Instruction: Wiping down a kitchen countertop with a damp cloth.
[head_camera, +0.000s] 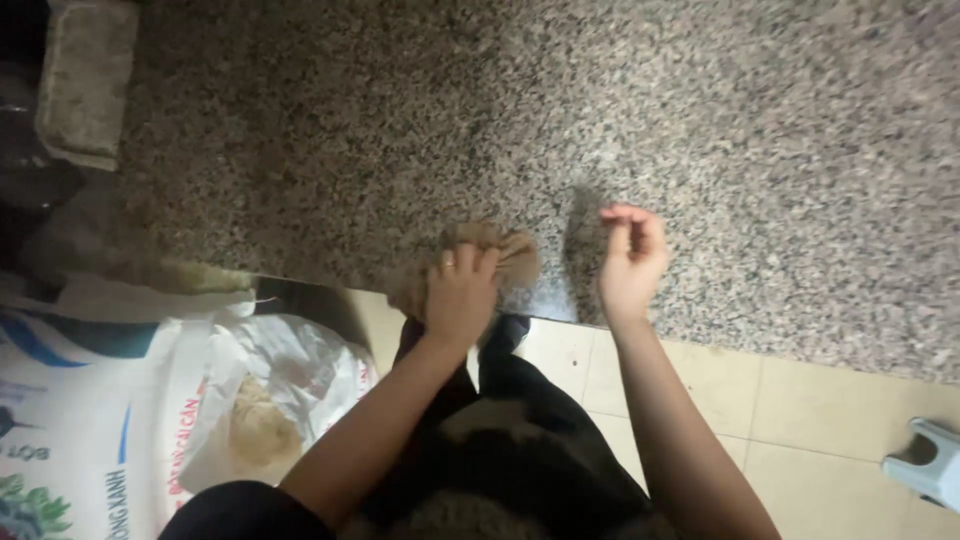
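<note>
Speckled granite counter (700, 130) fills the frame; big white sack (120, 400) w/ open top stands on the floor below. Left hand (460, 295) presses a brown cloth (510, 255) flat at counter edge, fingers closed on it. Right hand (630, 260) hovers beside, fingers loosely curled, empty

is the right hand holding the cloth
No, the right hand hovers empty over the granite counter, while the left hand presses the brown cloth at the counter's edge.

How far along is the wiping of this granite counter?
Hard to judge what is done: the granite counter shows no clear wiped patch. In hand: left hand presses a brown cloth at the near edge. Right hand hovers empty. The far surface appears untouched.
</note>
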